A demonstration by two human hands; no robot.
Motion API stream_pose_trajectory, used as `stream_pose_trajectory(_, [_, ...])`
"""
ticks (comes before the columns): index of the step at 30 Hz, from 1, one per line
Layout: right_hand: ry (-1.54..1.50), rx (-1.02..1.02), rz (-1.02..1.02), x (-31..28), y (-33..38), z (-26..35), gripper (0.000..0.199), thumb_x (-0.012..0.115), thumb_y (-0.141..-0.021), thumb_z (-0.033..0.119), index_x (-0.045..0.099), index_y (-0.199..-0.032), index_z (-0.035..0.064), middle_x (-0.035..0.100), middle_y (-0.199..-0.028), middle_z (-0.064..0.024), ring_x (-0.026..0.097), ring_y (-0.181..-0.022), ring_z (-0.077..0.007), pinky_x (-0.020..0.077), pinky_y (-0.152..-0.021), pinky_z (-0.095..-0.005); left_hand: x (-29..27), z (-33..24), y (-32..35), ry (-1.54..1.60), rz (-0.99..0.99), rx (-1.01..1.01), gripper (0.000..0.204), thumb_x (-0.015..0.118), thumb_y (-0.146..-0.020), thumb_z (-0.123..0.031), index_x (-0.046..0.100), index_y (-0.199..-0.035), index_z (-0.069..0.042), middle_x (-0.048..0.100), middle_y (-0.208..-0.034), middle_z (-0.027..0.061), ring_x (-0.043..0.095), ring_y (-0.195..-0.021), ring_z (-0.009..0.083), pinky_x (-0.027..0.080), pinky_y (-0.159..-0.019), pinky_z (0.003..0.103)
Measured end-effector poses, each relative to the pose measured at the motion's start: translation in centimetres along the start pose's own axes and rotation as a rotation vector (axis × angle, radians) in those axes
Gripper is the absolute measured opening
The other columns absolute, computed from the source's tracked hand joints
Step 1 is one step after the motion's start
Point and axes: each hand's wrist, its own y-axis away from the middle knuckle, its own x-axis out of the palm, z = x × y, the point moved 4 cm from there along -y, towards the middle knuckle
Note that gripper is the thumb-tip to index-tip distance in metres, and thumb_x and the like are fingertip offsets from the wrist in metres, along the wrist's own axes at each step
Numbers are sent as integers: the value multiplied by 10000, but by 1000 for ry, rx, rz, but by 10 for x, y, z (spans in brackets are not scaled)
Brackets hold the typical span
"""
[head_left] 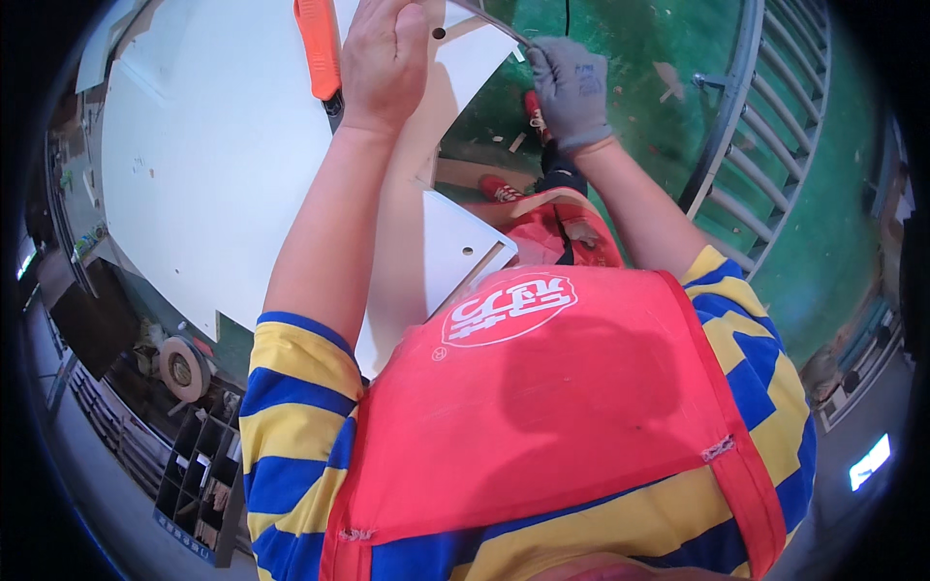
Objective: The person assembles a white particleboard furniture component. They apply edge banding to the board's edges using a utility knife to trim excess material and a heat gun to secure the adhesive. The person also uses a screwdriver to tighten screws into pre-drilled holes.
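Fingers (542, 76) of the gloved right hand (573, 95) close round a thin rod (496, 23), upper centre; the bare left hand (387, 66), whose grip I can't tell, is beside an orange tool (317, 46) over the white panel (213, 174), upper left.

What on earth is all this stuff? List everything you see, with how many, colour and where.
White panels: several, white, left to centre
Orange-handled tool: one, orange, top, over the panels
Thin bar: one, dark, top centre
Cable: one, black, top
Roller conveyor: one, grey, right
Floor: one, green, upper right
Scraps: several, pale, on the floor
Roll: one, brownish, lower left
Compartment rack: one, dark, lower left
Bright patch: one, white, lower right
Shoes: two, red, upper centre
Apron: one, red, lower centre
Sleeves: two, yellow-blue, both sides
Left grip: one, bare, beside the tool
Right grip: one, grey-gloved, around the bar
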Motion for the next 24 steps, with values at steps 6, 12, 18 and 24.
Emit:
stream_pose_trajectory(6, [-176, 30, 43, -12, 8, 18, 80, 581, -926, 220, 611, -953, 151, 613, -839, -66, 591, -800, -289, 389, -701, -410, -4, 2, 7, 205, -89, -10, 508, 461, -1017, -278, 363, -1373, 70, 628, -1214, 231, 562, -1200, 309, 403, -1043, 393])
stream_pose_trajectory(12, [7, -29, 109, -25, 13, 8, 88, 569, -937, 191, 616, -952, 118, 606, -821, -83, 590, -783, -301, 387, -699, -403, 24, -11, -5, 189, -149, -193, 488, 499, -1002, -277, 374, -1326, 65, 652, -1165, 215, 610, -1108, 267, 452, -976, 357])
stream_pose_trajectory(18, [-155, 90, 196, -14, 35, 22, 115, 542, -948, 206, 591, -908, 110, 621, -800, -80, 608, -776, -314, 400, -684, -435, 43, 4, -6, 187, -198, -147, 444, 457, -999, -246, 361, -1305, 61, 660, -1105, 210, 624, -1059, 285, 464, -960, 366])
stream_pose_trajectory(24, [-138, -35, 212, -22, 23, 25, 150, 521, -955, 237, 575, -876, 121, 605, -784, -100, 585, -761, -332, 385, -676, -427, 37, 8, 1, -80, -258, 5, 460, 419, -985, -203, 323, -1356, 53, 636, -1126, 206, 564, -1165, 277, 414, -1029, 384])
